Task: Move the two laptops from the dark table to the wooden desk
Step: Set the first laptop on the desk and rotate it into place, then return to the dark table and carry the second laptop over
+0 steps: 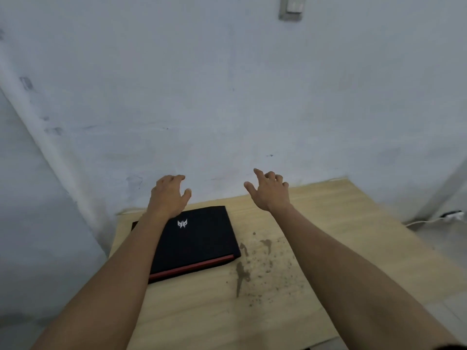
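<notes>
Item: one black laptop (pixel 194 241), lid closed, white emblem on the lid and a red strip along its near edge. It lay flat on the left part of the wooden counter (pixel 316 248), slightly skewed, its far left corner close to the counter's far left end. Only this one laptop was in view.

Left hand (pixel 168 195): raised over the far edge of the laptop, fingers loosely curled, holding nothing; whether it touched the lid could not be told. The left forearm crossed above the laptop's left side.

Right hand (pixel 270 190): raised over the far middle of the counter, right of the laptop and apart from it, fingers spread and relaxed, grip empty.

Counter surface: pale wood grain, with dark brown stains (pixel 252 269) and specks just right of the laptop's near right corner.

Surroundings: scuffed pale wall (pixel 227 97) behind the counter; a light switch plate (pixel 291 7) high on it; a white cable (pixel 429 219) on the floor at far right.
</notes>
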Action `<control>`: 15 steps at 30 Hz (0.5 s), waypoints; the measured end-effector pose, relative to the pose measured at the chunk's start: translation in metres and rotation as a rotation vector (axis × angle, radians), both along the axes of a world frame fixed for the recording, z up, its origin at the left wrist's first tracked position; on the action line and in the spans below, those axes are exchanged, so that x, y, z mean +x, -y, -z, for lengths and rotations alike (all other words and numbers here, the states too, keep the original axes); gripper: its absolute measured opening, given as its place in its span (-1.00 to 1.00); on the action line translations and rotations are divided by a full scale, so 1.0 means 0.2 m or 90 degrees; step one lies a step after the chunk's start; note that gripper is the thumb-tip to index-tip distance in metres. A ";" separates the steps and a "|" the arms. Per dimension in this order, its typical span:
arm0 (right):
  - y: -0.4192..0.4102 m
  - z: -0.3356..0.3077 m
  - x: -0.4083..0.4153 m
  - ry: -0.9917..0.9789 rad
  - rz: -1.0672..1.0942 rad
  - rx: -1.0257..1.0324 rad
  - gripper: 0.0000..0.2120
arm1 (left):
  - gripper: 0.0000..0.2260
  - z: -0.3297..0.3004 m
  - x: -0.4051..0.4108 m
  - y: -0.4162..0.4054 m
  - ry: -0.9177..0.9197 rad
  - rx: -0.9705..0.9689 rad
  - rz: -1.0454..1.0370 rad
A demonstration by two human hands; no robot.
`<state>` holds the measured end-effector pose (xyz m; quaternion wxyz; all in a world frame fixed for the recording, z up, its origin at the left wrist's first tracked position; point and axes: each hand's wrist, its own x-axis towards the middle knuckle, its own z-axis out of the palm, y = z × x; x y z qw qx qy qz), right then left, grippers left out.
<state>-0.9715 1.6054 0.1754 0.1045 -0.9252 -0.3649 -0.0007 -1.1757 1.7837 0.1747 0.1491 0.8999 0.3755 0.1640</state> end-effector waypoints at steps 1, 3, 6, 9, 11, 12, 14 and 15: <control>0.05 -0.03 0.00 0.004 0.013 0.004 -0.38 | -0.54 -0.04 0.03 0.02 0.004 0.009 0.017; 0.15 -0.07 0.00 0.008 0.035 0.008 -0.38 | -0.54 -0.11 0.08 0.07 0.014 0.021 0.046; 0.34 -0.11 0.00 0.010 0.081 0.015 -0.38 | -0.54 -0.18 0.18 0.17 0.033 0.041 0.103; 0.58 -0.14 0.02 0.009 0.148 0.022 -0.37 | -0.54 -0.21 0.31 0.34 0.059 0.039 0.176; 0.76 -0.16 0.03 0.003 0.195 0.030 -0.37 | -0.54 -0.23 0.40 0.48 0.074 0.034 0.234; 0.85 -0.17 0.04 0.005 0.223 0.030 -0.37 | -0.54 -0.23 0.45 0.56 0.079 0.031 0.267; 1.06 -0.19 0.04 0.010 0.271 0.037 -0.37 | -0.55 -0.24 0.56 0.74 0.093 0.036 0.322; 1.16 -0.19 0.04 0.012 0.293 0.041 -0.37 | -0.55 -0.25 0.61 0.83 0.099 0.036 0.347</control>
